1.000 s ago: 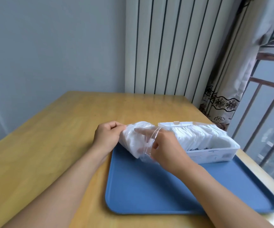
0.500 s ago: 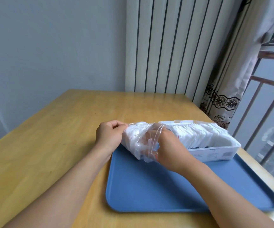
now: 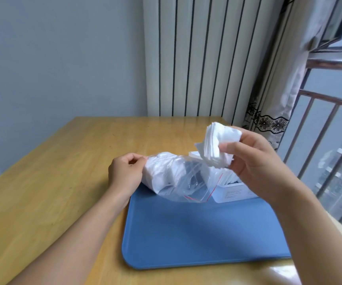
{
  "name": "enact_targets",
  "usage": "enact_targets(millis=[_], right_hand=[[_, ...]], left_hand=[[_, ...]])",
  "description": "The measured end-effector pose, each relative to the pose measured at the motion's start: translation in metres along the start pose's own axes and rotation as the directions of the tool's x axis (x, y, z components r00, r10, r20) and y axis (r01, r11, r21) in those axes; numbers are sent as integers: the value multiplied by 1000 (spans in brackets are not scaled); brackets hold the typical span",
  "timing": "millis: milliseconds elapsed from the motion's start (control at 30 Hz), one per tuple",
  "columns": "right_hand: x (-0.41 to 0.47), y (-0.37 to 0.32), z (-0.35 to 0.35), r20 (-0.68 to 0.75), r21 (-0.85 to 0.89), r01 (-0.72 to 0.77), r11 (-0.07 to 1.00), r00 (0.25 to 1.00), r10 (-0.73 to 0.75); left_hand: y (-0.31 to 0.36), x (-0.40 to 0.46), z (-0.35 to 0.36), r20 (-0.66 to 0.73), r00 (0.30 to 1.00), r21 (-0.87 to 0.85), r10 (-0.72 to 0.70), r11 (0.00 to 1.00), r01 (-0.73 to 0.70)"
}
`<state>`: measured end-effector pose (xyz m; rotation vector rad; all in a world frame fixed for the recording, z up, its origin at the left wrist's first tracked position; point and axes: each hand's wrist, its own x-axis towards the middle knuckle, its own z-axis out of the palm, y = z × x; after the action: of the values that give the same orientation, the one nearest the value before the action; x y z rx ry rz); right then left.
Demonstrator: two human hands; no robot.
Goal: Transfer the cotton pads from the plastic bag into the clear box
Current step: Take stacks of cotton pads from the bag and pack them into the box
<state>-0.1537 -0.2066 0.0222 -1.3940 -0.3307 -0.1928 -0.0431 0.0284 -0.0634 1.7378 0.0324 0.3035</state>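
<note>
This looks like a room in a home: beyond the hand gripping cotton pads stand a tall white ribbed radiator (image 3: 197, 56) and a lace-trimmed curtain (image 3: 273, 95), a barred window (image 3: 330, 140) to its right, a wooden table (image 3: 42, 192) below.

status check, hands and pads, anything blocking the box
Left hand pinches plastic bag end, pads left inside. Right hand grips pad stack, raised above clear box. Nothing blocking the box.
</note>
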Motion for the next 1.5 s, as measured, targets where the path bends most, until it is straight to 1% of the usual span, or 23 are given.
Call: enact_targets(millis=[33,67,100,133,200,267,300,367,433,500,600,667,767,833,900,1000,1067,1167,1267,1300,1367,1433,1500], right_hand=[[0,1,4,8,84,-24,996,1000,23],[1,3,7,11,150,-42,988,999,41],[1,4,11,14,193,-54,980,999,53],[1,6,14,17,218,-61,974,998,59],[2,10,19,17,242,-64,968,998,62],[4,14,21,-7,226,-41,973,999,43],[4,15,23,-17,211,-24,977,999,28],[5,17,22,-8,189,3,982,1000,-2],[4,18,22,30,180,23,983,999,-29],[2,19,23,75,191,38,981,996,-54],[1,21,24,133,174,56,983,988,-80],[0,22,23,159,128,74,989,983,-94],[0,21,22,175,99,97,990,978,-113],[0,20,23,166,83,127,988,976,-140],[0,20,23,158,48,151,987,975,-157],[-2,19,21,162,-83,177,981,973,-162],[-3,19,21,173,-127,199,972,969,-176],[-2,20,22,149,-135,202,970,972,-181],[-3,19,24,100,-118,165,979,983,-154],[-4,17,23,98,-132,144,981,986,-132],[-7,12,23,122,-228,91,969,990,-64],[-11,5,22,128,-332,31,943,992,12],[-14,-6,14,71,-350,-39,936,995,68]], left_hand=[[2,-2,0,-45,998,50,50,998,-48],[7,-6,-1,-114,982,132,148,982,-133],[14,-10,-2,-176,941,204,288,946,-252],[23,-16,-3,-210,875,218,436,893,-393],[45,-35,-4,-178,758,95,628,778,-621],[62,-58,0,-68,706,-31,705,706,-707],[67,-67,2,-8,707,-73,707,705,-706],[70,-80,5,84,741,-144,666,744,-652],[68,-84,6,132,769,-165,625,779,-605],[65,-84,5,154,779,-189,608,792,-581],[65,-85,5,166,770,-256,616,781,-569],[65,-86,5,167,755,-266,635,766,-586],[64,-87,7,171,756,-281,632,767,-577],[63,-87,8,169,751,-262,638,764,-590],[62,-87,9,181,765,-273,618,779,-565],[62,-89,12,203,790,-296,578,805,-513],[63,-90,13,195,805,-298,560,816,-495],[66,-92,14,168,802,-297,573,805,-513],[64,-96,14,170,809,-296,563,812,-503],[63,-96,14,153,805,-269,573,808,-524],[61,-96,13,109,778,-182,619,782,-597],[58,-97,14,98,717,-83,690,724,-685],[55,-100,16,146,657,-7,740,664,-747]])
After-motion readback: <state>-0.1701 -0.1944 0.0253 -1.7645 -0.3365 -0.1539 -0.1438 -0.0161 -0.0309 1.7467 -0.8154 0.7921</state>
